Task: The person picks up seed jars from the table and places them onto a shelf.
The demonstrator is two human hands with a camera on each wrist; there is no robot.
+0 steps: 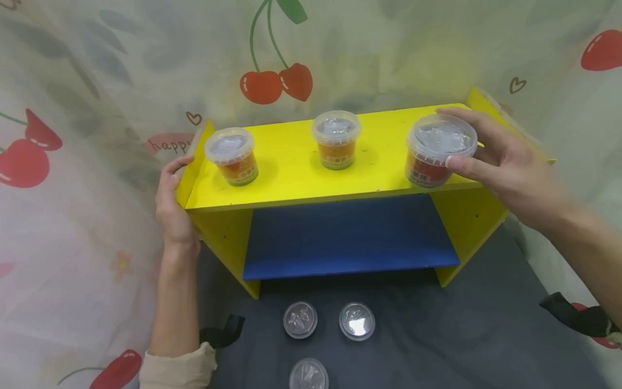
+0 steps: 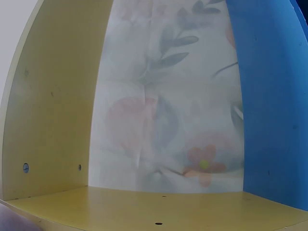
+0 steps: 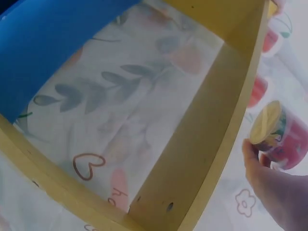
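In the head view my right hand grips a clear-lidded plastic cup by its rim, thumb in front and fingers behind. The cup is over the right end of the yellow top board of a small shelf. In the right wrist view the base of this cup shows, raised off the board. My left hand holds the shelf's left side panel, fingertips over its edge. Two similar cups stand on the top board, one at the left and one at the middle.
Below the top board lies a blue lower board. On the dark cloth in front stand a left lidded cup, a right one and a nearer one. A cherry-printed curtain hangs behind and at both sides.
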